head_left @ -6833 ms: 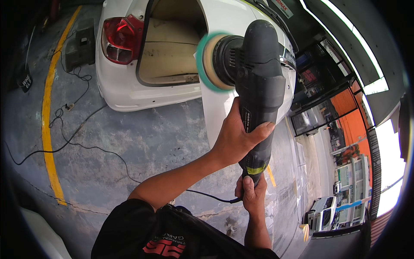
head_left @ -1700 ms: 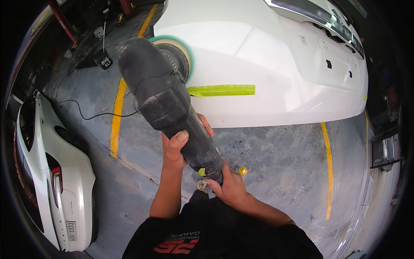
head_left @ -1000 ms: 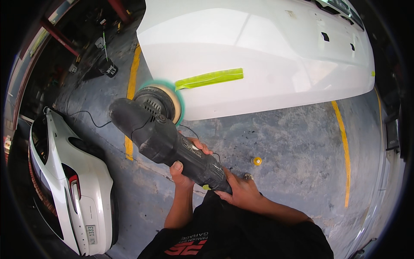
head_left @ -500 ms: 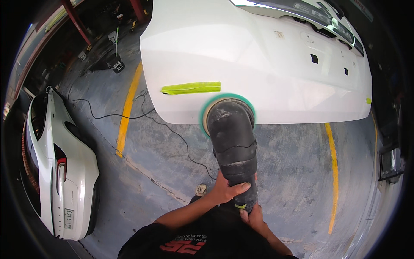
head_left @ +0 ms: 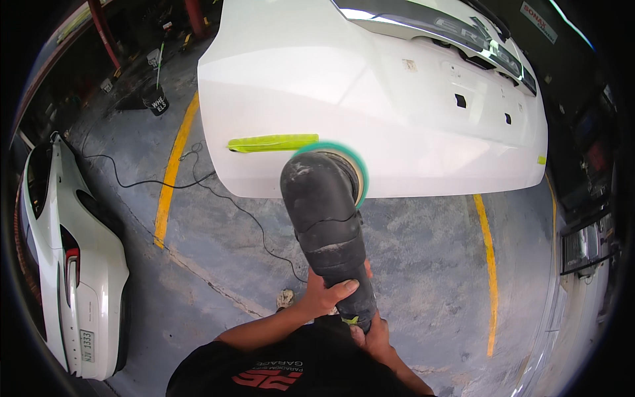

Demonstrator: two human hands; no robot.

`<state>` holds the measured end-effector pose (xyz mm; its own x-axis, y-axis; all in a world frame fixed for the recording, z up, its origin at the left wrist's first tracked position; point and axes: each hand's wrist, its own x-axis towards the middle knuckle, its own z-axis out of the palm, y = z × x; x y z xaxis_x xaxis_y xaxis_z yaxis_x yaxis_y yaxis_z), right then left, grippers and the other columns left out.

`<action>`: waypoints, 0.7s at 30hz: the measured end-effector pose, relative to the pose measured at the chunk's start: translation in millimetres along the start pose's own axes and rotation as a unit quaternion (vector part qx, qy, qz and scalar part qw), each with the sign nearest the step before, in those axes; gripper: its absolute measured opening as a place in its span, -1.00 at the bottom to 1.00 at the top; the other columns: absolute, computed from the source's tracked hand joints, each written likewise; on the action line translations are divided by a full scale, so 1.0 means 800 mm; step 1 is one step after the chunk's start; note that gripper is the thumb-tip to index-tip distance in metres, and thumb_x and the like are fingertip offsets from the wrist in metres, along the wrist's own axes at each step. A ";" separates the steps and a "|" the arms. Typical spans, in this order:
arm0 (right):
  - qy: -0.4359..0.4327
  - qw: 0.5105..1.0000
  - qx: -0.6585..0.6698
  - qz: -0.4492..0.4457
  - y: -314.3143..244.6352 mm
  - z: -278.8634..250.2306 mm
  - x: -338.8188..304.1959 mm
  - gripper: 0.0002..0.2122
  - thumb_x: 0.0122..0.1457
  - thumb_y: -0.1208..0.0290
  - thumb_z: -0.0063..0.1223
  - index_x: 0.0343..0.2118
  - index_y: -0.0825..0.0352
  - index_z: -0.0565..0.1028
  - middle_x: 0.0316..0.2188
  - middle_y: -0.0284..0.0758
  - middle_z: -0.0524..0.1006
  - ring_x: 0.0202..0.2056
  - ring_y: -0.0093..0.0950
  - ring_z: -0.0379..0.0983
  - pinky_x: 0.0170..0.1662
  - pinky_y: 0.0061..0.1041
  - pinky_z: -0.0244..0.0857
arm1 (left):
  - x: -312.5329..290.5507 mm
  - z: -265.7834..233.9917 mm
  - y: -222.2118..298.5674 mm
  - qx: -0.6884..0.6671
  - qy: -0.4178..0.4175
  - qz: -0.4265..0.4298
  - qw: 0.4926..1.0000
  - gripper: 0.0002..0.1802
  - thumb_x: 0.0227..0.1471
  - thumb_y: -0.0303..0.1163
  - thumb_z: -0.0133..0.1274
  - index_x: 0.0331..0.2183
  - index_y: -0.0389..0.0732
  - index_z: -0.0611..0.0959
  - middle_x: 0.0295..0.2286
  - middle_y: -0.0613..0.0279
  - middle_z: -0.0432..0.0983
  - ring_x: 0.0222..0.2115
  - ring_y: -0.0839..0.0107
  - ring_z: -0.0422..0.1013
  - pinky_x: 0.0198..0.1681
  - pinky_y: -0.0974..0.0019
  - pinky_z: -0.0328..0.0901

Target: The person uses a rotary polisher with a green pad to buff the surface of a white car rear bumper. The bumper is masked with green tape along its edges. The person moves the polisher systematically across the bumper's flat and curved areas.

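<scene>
Polisher (head_left: 329,225), black and dust-streaked, stands in the middle of my view, its body running from my hands up to a teal-rimmed pad (head_left: 349,165) that lies flat against the lower edge of the white tailgate panel (head_left: 370,92); I judge this two-handed hold keeps the pad square to the paint. My left hand (head_left: 327,296) wraps the lower body, fingers curled closed around it from the left. My right hand (head_left: 372,333) closes on the tail of the handle, near my chest, partly hidden by the tool. A yellow-green tape strip (head_left: 272,142) lies on the panel just left of the pad, probably masking an edge. The black power cord (head_left: 198,188) trails across the concrete floor (head_left: 423,264) to the far left, and a detached white bumper (head_left: 73,258) lies at the left rim.
</scene>
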<state>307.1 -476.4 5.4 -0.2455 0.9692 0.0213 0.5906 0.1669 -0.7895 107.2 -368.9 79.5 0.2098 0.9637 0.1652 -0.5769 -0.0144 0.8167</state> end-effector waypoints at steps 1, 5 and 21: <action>0.038 0.999 0.026 0.003 -0.002 -0.003 -0.003 -0.31 0.19 -0.02 0.20 0.14 0.52 0.30 -0.39 0.02 0.62 -0.40 0.02 0.63 -0.34 -0.18 0.50 | 0.008 0.011 -0.001 -0.001 -0.003 -0.013 1.000 -0.43 0.02 -0.32 0.27 0.04 -0.28 0.46 -0.16 0.13 0.51 -0.13 0.34 0.48 -0.02 0.20 0.39; 0.080 0.984 0.136 0.077 -0.010 -0.019 -0.005 -0.42 0.27 0.00 0.11 0.03 0.49 0.31 -0.51 -0.17 0.57 -0.47 -0.28 0.57 -0.35 -0.35 0.44 | 0.049 0.050 0.011 0.009 -0.007 -0.024 1.000 -0.12 0.01 -0.29 0.35 0.23 -0.25 0.23 -0.05 0.13 0.44 -0.04 0.38 0.43 0.08 0.21 0.33; 0.106 0.991 0.076 -0.019 -0.132 -0.017 0.142 -0.57 0.39 0.06 -0.02 -0.02 0.40 0.29 -0.59 -0.38 0.46 -0.62 -0.62 0.38 -0.54 -0.60 0.25 | 0.133 -0.012 0.146 0.002 0.017 0.075 0.997 -0.21 -0.05 -0.28 0.33 0.15 -0.26 0.31 -0.12 0.15 0.45 -0.13 0.40 0.44 0.01 0.25 0.37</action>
<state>227.0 -381.3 99.8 -0.0894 0.9816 0.1688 0.4579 0.1910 -0.8683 54.4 -265.4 187.3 0.0955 0.9590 0.2670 -0.5963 -0.1597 0.7867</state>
